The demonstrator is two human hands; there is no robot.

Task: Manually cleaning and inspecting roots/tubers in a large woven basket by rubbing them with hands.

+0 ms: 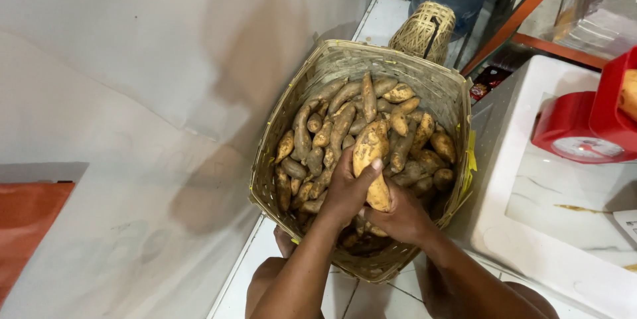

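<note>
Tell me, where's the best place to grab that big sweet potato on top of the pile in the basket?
Probably around its lower half, coming from the near side. The big sweet potato lies lengthwise, pointing away, on top of the others in the woven basket, so its near end is free. Both hands are there: the left hand wraps its side and the right hand cups underneath.

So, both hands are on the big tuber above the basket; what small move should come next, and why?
Probably lift the tuber straight up, clear of the pile. The left hand and right hand already grip it from both sides, and it stands above the other tubers, inside the basket rim.
</note>
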